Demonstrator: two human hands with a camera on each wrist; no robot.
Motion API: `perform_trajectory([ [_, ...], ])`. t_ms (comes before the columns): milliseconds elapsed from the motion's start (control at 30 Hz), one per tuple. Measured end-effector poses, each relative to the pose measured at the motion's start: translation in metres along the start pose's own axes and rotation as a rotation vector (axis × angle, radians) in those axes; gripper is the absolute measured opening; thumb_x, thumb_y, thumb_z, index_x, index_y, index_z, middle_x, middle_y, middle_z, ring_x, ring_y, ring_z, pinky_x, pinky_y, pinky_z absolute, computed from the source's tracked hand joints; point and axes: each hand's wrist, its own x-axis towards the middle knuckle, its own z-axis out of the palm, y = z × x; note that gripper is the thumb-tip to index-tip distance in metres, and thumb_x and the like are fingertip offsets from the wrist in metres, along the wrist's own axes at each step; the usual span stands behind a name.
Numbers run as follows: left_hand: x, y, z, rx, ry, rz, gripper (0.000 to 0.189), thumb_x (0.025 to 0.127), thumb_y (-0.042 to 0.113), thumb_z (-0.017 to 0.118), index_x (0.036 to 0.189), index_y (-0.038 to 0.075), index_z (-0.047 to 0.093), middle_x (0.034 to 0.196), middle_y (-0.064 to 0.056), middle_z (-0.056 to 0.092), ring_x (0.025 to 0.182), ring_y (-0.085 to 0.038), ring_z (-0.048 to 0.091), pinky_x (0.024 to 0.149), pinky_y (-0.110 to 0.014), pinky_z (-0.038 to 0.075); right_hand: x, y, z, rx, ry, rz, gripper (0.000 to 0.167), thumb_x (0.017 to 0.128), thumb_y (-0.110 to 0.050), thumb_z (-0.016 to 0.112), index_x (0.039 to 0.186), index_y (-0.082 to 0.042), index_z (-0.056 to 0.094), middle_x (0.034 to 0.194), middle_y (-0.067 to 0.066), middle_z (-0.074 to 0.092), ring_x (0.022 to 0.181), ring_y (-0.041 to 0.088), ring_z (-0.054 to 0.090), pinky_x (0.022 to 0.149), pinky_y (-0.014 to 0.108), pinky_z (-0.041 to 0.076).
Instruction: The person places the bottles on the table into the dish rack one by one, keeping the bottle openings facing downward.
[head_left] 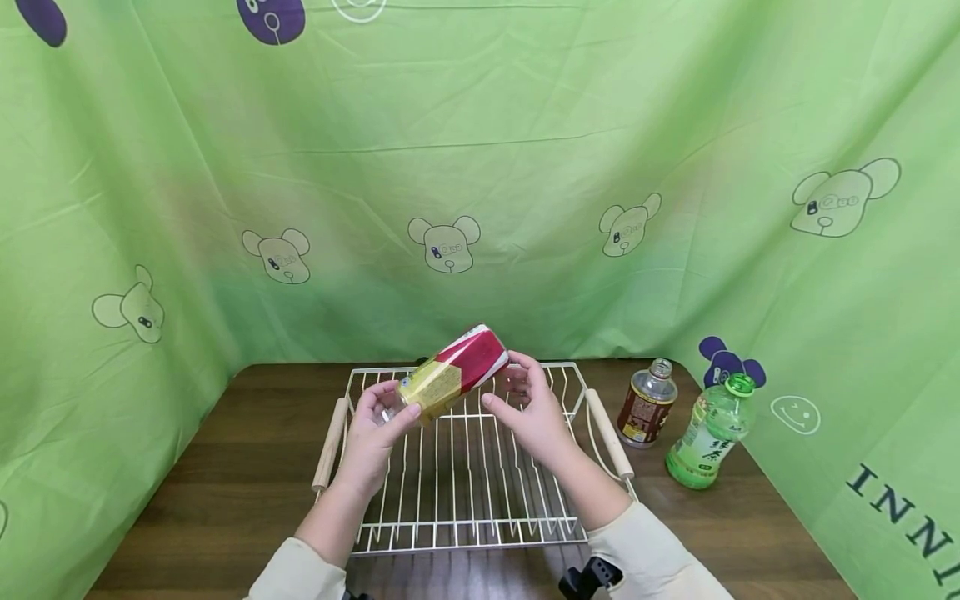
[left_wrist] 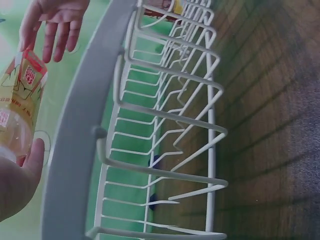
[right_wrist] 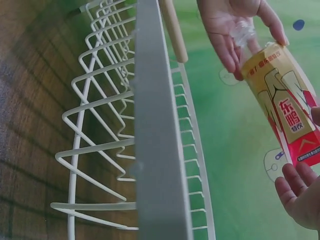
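Observation:
A plastic drink bottle [head_left: 453,372] with a yellow and red label is tilted in the air above the white wire rack [head_left: 468,525]. Its transparent neck end points down toward my left hand [head_left: 375,437], which holds it there between thumb and fingers. At the red base end, my right hand [head_left: 536,408] has its fingers loosely spread, with fingertips right at the bottle's edge. The right wrist view shows the bottle [right_wrist: 282,97] label-on, with the left hand [right_wrist: 240,30] around its neck and the right hand [right_wrist: 305,197] beside its base.
Right of the rack stand a brown-labelled bottle [head_left: 647,404] without a cap and a green tea bottle [head_left: 711,433] with a green cap. Wooden handles [head_left: 609,433] flank the rack on the dark wood table [head_left: 225,475]. A green printed curtain [head_left: 480,167] surrounds the back and sides.

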Motion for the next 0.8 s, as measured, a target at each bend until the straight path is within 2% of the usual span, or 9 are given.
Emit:
perform_trajectory([
  [133,-0.002,-0.004,0.000,0.061,-0.062,-0.032,0.052,0.082,-0.001,0.063,0.128,-0.003,0.040,0.105,-0.004,0.049,0.097,-0.011,0.057,0.081,-0.022,0.054,0.002,-0.001,0.001,0.051,0.003,0.013,0.068,0.086,-0.005,0.071,0.143,-0.007,0.035,0.126,0.019,0.057,0.112,0.034,0.060,0.096,0.038,0.048],
  [267,-0.004,-0.006,0.000,0.109,-0.121,-0.054,0.056,0.083,0.002,0.065,0.132,-0.003,0.039,0.107,-0.006,0.050,0.096,-0.011,0.059,0.079,-0.022,0.054,0.003,-0.002,0.001,0.068,-0.008,0.026,0.071,0.086,-0.005,0.070,0.146,-0.007,0.032,0.127,0.019,0.055,0.112,0.033,0.060,0.099,0.042,0.049],
  [433,-0.006,-0.007,0.002,0.114,-0.144,-0.080,0.056,0.082,0.001,0.065,0.132,-0.004,0.041,0.108,-0.008,0.050,0.093,-0.010,0.060,0.076,-0.022,0.054,0.002,-0.003,0.001,0.074,-0.023,0.035,0.075,0.087,-0.007,0.070,0.149,-0.008,0.028,0.129,0.020,0.052,0.113,0.033,0.060,0.100,0.045,0.049],
  [667,-0.009,-0.008,0.007,0.117,-0.158,-0.115,0.056,0.081,0.001,0.066,0.131,-0.002,0.039,0.104,-0.006,0.048,0.093,-0.011,0.059,0.072,-0.023,0.053,0.003,-0.005,0.007,0.106,-0.036,0.067,0.087,0.085,-0.006,0.072,0.153,-0.015,0.020,0.134,0.023,0.048,0.111,0.039,0.062,0.092,0.043,0.055],
  [800,-0.010,-0.009,0.010,0.143,-0.173,-0.125,0.055,0.082,0.001,0.067,0.129,0.000,0.039,0.108,-0.009,0.049,0.095,-0.013,0.060,0.076,-0.027,0.053,0.003,-0.008,0.010,0.105,-0.035,0.080,0.090,0.084,-0.009,0.073,0.154,-0.017,0.016,0.138,0.024,0.044,0.110,0.040,0.062,0.088,0.042,0.057],
])
